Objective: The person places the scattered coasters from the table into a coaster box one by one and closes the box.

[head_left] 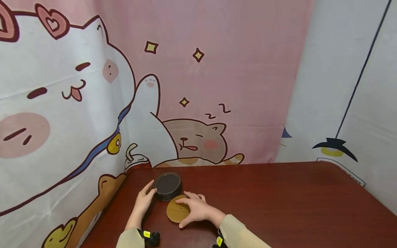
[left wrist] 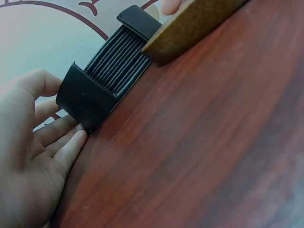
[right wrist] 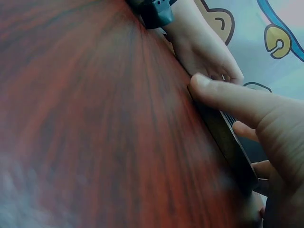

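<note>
A round black coaster holder (head_left: pixel 168 185) stands on the table, and ribbed dark layers show in its side gap (left wrist: pixel 116 61). My left hand (head_left: pixel 144 200) holds its left wall, the thumb near the front rim and the bent fingers along the side. Just in front of the holder is a thick round wooden disc (head_left: pixel 174 214), perhaps a coaster. My right hand (head_left: pixel 199 210) grips this disc from the right, thumb at the near edge, other fingers over the top and far edge. In the right wrist view the disc (right wrist: pixel 227 145) appears edge-on, close to the tabletop.
The reddish-brown wooden table (head_left: pixel 279 203) reaches far to the right of both hands. Behind it and along its left side hangs a cloth (head_left: pixel 248 69) printed with cartoon cats. Each wrist wears a black strap device (head_left: pixel 151 237).
</note>
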A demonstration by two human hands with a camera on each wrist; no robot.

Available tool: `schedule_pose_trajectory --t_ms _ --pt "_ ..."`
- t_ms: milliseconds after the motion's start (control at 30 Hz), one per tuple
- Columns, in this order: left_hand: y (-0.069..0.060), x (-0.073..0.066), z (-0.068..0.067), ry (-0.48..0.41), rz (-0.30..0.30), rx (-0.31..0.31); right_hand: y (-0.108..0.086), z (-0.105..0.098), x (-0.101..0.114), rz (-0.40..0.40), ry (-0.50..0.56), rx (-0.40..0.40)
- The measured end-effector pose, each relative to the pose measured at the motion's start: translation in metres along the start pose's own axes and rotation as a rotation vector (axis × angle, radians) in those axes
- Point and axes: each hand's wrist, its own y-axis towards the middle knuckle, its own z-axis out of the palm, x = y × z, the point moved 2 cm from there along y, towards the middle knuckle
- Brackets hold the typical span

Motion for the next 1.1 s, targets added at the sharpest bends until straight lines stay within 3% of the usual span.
schedule_pose_trajectory --t_ms 433,633,867,1100 --pt "-0.002 0.003 -0.002 0.000 -0.005 -0.020 0.002 0.000 0.002 -0.021 -0.067 -0.045" --pt "0.000 0.005 -0.001 -0.014 0.002 -0.018 0.004 -0.007 -0.004 -0.053 -0.074 -0.006" --pt "0.002 0.005 0.002 -0.019 0.013 -0.021 0.001 -0.025 -0.022 -0.109 0.043 0.070" --pt "0.003 0.002 0.001 -0.020 0.034 -0.033 -0.003 -0.057 -0.025 -0.159 0.079 0.045"
